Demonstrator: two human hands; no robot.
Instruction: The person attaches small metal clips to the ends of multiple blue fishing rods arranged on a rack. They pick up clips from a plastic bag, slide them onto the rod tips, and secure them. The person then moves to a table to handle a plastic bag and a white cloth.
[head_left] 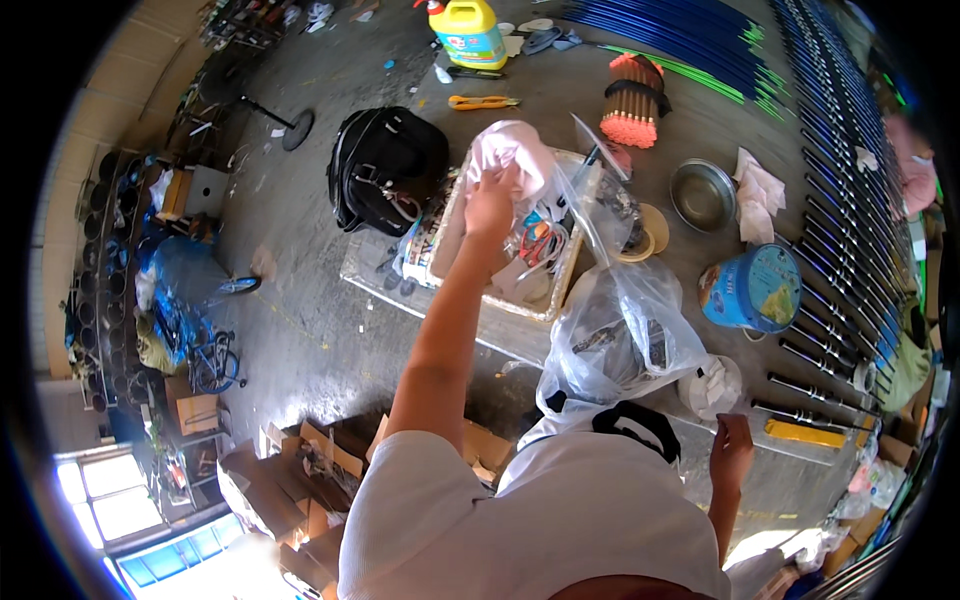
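Note:
My left hand (490, 203) reaches over a shallow tray (548, 312) and has its fingers closed on a bunched pale pink cloth (512, 152). Under and beside that hand the tray holds orange-handled scissors (540, 240), a white cable and other small items. My right hand (733, 448) hangs low at the right, its fingers drawn together; whatever they hold, if anything, is too small to make out. Nearest to it are a crumpled white cloth (712, 388) and a yellow box (804, 433). A clear plastic bag (620, 335) with dark items inside lies before my body.
A black backpack (388, 165) stands left of the tray. Beyond are a yellow jug (468, 35) and a bundle of orange-tipped rods (632, 105). To the right sit a metal bowl (703, 195), a blue bucket (752, 290) and rows of dark rods (850, 220).

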